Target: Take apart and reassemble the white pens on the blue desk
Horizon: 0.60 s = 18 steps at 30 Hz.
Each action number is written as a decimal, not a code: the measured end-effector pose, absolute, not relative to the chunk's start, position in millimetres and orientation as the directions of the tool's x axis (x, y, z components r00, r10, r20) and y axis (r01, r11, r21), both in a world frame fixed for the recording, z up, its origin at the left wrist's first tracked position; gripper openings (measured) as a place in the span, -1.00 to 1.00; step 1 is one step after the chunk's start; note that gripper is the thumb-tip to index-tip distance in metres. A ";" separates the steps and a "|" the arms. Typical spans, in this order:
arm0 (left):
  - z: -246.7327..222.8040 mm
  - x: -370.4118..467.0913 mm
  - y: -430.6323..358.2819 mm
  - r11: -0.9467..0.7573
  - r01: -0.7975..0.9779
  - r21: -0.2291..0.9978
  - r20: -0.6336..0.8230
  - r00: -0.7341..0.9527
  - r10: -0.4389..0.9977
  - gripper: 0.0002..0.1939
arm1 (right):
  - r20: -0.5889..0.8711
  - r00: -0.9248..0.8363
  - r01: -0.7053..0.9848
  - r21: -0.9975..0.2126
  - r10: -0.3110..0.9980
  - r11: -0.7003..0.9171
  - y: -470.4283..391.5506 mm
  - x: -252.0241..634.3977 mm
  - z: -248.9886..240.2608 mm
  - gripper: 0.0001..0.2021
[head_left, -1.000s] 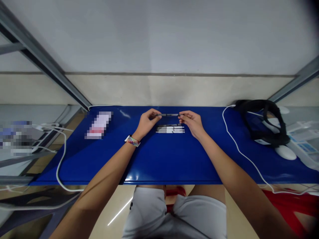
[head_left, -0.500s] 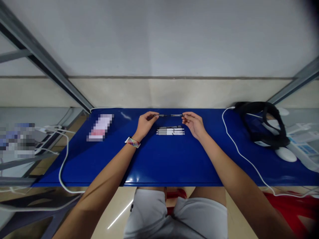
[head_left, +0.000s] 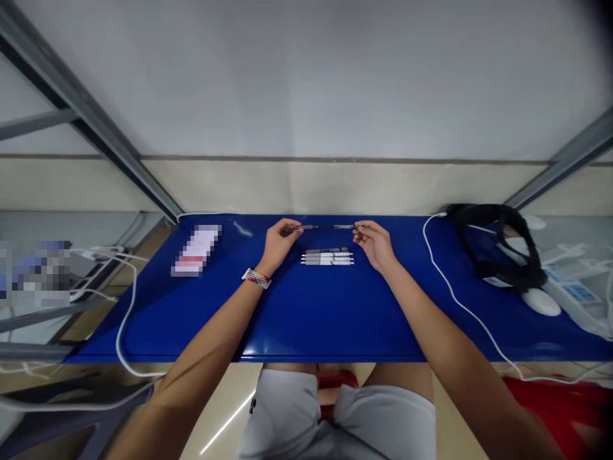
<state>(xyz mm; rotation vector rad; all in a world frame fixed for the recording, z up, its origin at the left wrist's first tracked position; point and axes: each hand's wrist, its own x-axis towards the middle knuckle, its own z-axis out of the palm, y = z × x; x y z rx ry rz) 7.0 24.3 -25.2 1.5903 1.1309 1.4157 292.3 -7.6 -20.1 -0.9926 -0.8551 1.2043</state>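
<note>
My left hand (head_left: 280, 241) pinches the tip end of a pen's dark front part (head_left: 309, 227) between thumb and fingers. Opposite it, my right hand (head_left: 376, 243) grips the outer end of the pen's clear-looking rear part (head_left: 342, 227). The two parts lie in line, with a gap between them; whether a thin refill spans this gap I cannot tell. Just below, nearer my body, several pens (head_left: 327, 257) rest side by side on the blue table (head_left: 330, 306). Their grips are grey, and most have white barrels.
To the left lies a blurred-out flat item (head_left: 196, 250). A black headset strap (head_left: 500, 249) sits on the right, beside a white cable (head_left: 447, 287) that runs over the table's front edge. Metal posts (head_left: 129, 160) frame both sides, and a wall (head_left: 325, 185) closes the back.
The two pen parts have come apart, leaving a gap in the middle. My right hand has shifted slightly right. The whole view has tilted a little.
</note>
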 end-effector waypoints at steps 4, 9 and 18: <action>-25.0 6.4 24.8 -0.359 0.136 0.924 0.360 0.018 0.933 -0.73 | 0.021 0.169 -0.341 -0.937 0.985 0.078 -7.9 293.6 -20.4 -0.78; -25.3 6.4 24.7 -0.366 0.145 0.919 0.366 0.025 0.930 -0.72 | 0.020 0.174 -0.342 -0.937 0.985 0.079 -8.0 292.7 -19.5 -0.78; -26.7 9.2 20.7 -0.364 0.137 0.921 0.362 0.041 0.931 -0.76 | 0.085 0.229 -0.265 -0.953 0.970 0.146 -6.9 292.8 -26.0 -0.76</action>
